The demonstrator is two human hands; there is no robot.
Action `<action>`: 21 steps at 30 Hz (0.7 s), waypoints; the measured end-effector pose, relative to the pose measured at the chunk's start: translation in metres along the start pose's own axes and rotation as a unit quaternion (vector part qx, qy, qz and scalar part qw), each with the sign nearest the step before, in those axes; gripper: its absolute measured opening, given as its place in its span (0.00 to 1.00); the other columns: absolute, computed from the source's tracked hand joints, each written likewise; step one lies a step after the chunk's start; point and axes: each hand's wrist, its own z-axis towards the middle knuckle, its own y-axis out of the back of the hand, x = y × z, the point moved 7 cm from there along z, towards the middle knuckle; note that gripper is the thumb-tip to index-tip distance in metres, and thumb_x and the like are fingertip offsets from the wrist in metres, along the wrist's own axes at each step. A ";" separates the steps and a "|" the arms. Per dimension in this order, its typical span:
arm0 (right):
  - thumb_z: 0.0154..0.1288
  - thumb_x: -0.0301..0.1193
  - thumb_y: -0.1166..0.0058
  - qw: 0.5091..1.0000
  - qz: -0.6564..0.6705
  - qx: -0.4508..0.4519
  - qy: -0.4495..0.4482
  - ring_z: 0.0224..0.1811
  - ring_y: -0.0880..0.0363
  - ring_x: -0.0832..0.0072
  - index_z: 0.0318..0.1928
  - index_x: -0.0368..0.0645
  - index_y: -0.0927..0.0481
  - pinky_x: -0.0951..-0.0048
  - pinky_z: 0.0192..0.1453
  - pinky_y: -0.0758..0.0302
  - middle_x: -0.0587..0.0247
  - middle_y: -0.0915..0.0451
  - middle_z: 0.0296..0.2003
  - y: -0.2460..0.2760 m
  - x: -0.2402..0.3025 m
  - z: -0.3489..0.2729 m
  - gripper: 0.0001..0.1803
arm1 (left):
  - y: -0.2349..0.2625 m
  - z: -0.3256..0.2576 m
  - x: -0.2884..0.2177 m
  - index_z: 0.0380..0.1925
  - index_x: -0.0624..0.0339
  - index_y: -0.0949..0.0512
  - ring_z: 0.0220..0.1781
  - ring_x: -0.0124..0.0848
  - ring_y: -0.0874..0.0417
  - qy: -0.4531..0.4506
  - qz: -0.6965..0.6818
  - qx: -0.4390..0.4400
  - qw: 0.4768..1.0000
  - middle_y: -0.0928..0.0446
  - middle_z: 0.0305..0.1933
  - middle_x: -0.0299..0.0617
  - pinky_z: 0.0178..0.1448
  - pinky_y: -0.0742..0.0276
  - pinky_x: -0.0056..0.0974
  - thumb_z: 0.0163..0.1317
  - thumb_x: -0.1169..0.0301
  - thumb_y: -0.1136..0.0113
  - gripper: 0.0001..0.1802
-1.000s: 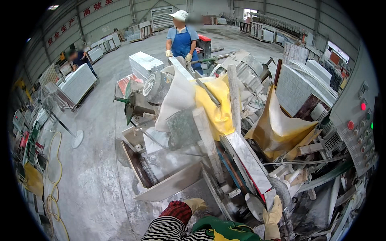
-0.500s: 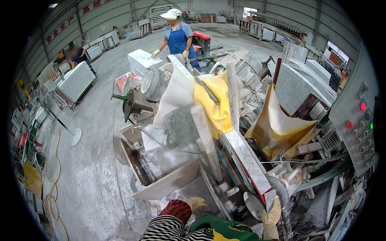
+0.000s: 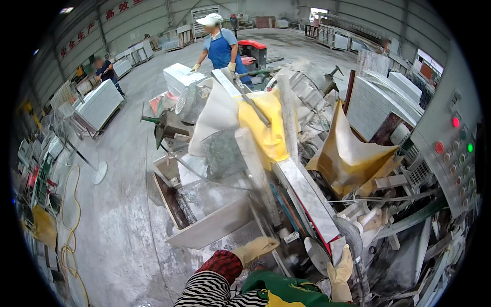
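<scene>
My right hand (image 3: 340, 272), in a pale rubber glove, has thumb and fingers on either side of a short white stone piece (image 3: 337, 249). This piece sits at the near end of a long white-grey marble strip (image 3: 310, 197), which lies on the machine's narrow bed with a red line along its edge. A round disc (image 3: 317, 256) stands just left of the piece. My left hand (image 3: 254, 249), gloved the same way, is beside the near rail with its fingers stretched to the right and nothing visible in them. A yellow sheet (image 3: 266, 125) drapes over the strip's far end.
Beyond the machine stands a co-worker (image 3: 221, 48) in a blue apron, gloved hands near white slabs (image 3: 181, 78). A control panel (image 3: 450, 153) with lit buttons rises at right. A stiff yellowish sheet (image 3: 353, 153) stands beside the bed. A yellow hose (image 3: 71, 230) lies on the left floor.
My left hand has moved up and right, coming further into view. My right hand stays at the short stone piece. The view has shifted slightly, and the distant person at left stands more upright.
</scene>
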 end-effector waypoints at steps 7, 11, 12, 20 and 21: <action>0.41 0.35 0.25 0.996 -0.018 0.027 0.080 0.63 0.26 0.49 0.70 0.39 0.35 0.58 0.69 0.30 0.43 0.25 0.61 0.019 -0.010 0.006 0.53 | -0.003 0.049 -0.211 0.57 0.69 0.26 0.65 0.56 0.30 -0.258 0.127 -0.238 0.928 0.27 0.61 0.59 0.69 0.34 0.50 0.64 0.68 0.37 0.24; 0.43 0.38 0.26 0.986 0.025 0.088 0.140 0.56 0.21 0.49 0.66 0.42 0.30 0.55 0.61 0.24 0.47 0.21 0.57 0.050 -0.024 0.008 0.47 | -0.064 0.085 -0.246 0.54 0.62 0.25 0.56 0.52 0.29 -0.217 0.234 -0.261 0.911 0.27 0.57 0.51 0.59 0.33 0.48 0.62 0.64 0.37 0.23; 0.44 0.39 0.26 0.985 0.027 0.110 0.130 0.56 0.21 0.49 0.66 0.43 0.30 0.55 0.60 0.24 0.47 0.21 0.57 0.056 -0.036 0.007 0.46 | -0.076 0.091 -0.249 0.54 0.60 0.25 0.55 0.51 0.29 -0.197 0.282 -0.272 0.899 0.26 0.57 0.49 0.57 0.34 0.49 0.62 0.62 0.38 0.22; 0.41 0.35 0.25 0.983 0.118 0.127 -0.055 0.58 0.22 0.49 0.66 0.43 0.28 0.56 0.64 0.26 0.43 0.21 0.55 0.115 -0.229 -0.057 0.46 | -0.113 0.114 -0.261 0.56 0.51 0.25 0.59 0.47 0.31 -0.032 0.432 -0.268 0.860 0.29 0.61 0.44 0.61 0.35 0.50 0.59 0.53 0.36 0.28; 0.40 0.34 0.25 0.982 0.145 0.104 -0.062 0.60 0.23 0.51 0.66 0.43 0.28 0.57 0.67 0.27 0.44 0.22 0.57 0.107 -0.272 -0.071 0.48 | -0.117 0.118 -0.257 0.58 0.51 0.25 0.60 0.47 0.31 -0.013 0.439 -0.254 0.862 0.30 0.64 0.44 0.62 0.35 0.49 0.59 0.51 0.35 0.29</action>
